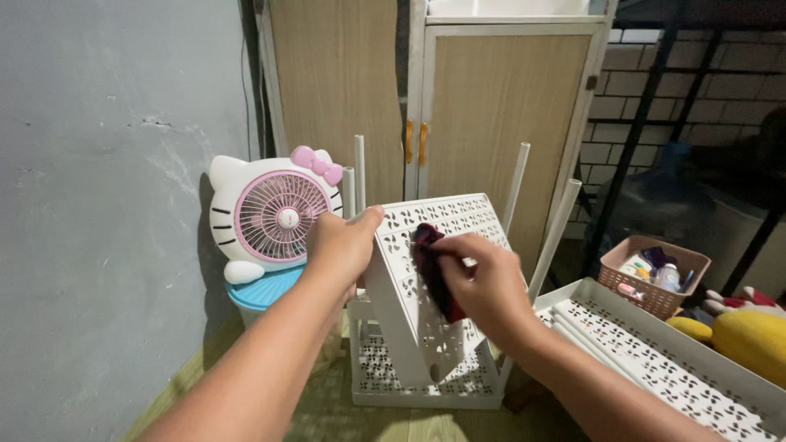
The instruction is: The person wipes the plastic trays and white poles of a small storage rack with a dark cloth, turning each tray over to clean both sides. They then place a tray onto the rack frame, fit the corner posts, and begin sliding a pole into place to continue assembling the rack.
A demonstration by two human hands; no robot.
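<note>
A white perforated plastic shelf tray (446, 219) stands tilted on edge on top of another white tray (426, 385) on the floor. My left hand (342, 244) grips the tilted tray's upper left corner. My right hand (483, 282) presses a dark red cloth (431, 274) against the tray's perforated face. White poles (516, 188) rise from behind the tray.
A white and pink cat-shaped fan (274, 213) sits on a blue-lidded container (262, 290) at the left by the grey wall. Wooden cabinet doors (491, 106) stand behind. Another white perforated tray (655, 360), a pink basket (655, 278) of small items and a yellow plush toy (749, 340) lie at the right.
</note>
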